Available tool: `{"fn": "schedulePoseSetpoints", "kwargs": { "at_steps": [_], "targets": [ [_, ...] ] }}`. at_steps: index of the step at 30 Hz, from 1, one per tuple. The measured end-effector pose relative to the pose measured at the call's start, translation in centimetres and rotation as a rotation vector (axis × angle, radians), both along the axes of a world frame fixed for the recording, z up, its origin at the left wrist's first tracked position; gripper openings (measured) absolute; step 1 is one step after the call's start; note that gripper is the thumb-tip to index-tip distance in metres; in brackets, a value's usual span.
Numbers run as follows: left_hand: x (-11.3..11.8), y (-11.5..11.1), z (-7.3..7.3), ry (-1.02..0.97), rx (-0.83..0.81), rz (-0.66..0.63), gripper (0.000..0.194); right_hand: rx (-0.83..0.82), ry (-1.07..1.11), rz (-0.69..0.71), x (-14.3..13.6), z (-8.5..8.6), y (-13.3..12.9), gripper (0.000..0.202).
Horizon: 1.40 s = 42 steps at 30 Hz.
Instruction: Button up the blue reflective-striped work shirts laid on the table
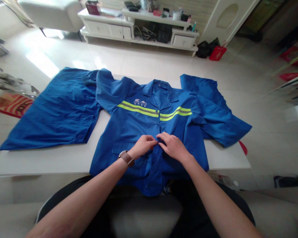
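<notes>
Blue jacket is pinched by both hands toward six o'clock on the counter; front edges could be misaligned by uneven tugging.

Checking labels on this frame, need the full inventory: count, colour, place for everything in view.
Jacket: 1, blue, yellow-grey stripe, centre of table
Blue cloths: 2, blue, left and right on table
Table: 1, white, under the clothes
Cabinet: 1, white, far side
Red box: 1, dark red, cabinet top left
Small items: several, mixed, on cabinet; too blurred to count
Seat: 1, pale, far left
Red bag: 1, red, floor right of cabinet
Black bag: at least 1, black, beside it
Striped bag: 1, red-yellow, left
Bottle: 1, clear, floor near right
Floor: 1, pale, tiled
Watch: 1, brown strap, left wrist
Left hand: 1, bare, jacket front
Right hand: 1, bare, jacket front
</notes>
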<state>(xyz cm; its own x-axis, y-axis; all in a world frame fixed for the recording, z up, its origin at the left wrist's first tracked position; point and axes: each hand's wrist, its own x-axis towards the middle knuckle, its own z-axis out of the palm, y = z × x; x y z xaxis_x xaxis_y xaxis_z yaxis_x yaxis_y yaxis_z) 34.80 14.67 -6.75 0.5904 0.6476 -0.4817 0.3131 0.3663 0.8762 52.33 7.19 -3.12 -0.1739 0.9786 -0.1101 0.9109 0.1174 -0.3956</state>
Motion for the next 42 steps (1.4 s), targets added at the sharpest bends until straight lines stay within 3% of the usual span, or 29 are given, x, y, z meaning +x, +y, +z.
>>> {"fn": "schedulePoseSetpoints", "kwargs": {
  "at_steps": [8, 13, 20, 26, 31, 42],
  "targets": [
    [0.2, 0.1, -0.8, 0.036, -0.033, 0.024, 0.028, 0.012, -0.065, 0.037, 0.1, 0.6, -0.2, 0.012],
    [0.4, 0.1, -0.6, 0.023, -0.089, 0.068, 0.021, 0.026, -0.099, 0.081, 0.0, 0.5, -0.2, 0.008],
    [0.4, 0.1, 0.2, -0.036, -0.210, 0.134, 0.011, 0.014, -0.108, 0.086, 0.0, 0.4, -0.2, 0.010],
    [0.5, 0.2, 0.2, -0.019, -0.146, 0.070, 0.012, 0.007, -0.122, 0.063, 0.0, 0.3, -0.2, 0.009],
    [0.5, 0.2, 0.3, -0.039, -0.184, 0.084, 0.010, 0.020, -0.141, 0.044, -0.3, 0.2, -0.2, 0.009],
    [0.3, 0.7, -2.7, 0.069, 0.134, -0.065, 0.020, 0.020, -0.106, -0.006, -0.6, -0.7, -0.2, 0.007]
  ]
}}
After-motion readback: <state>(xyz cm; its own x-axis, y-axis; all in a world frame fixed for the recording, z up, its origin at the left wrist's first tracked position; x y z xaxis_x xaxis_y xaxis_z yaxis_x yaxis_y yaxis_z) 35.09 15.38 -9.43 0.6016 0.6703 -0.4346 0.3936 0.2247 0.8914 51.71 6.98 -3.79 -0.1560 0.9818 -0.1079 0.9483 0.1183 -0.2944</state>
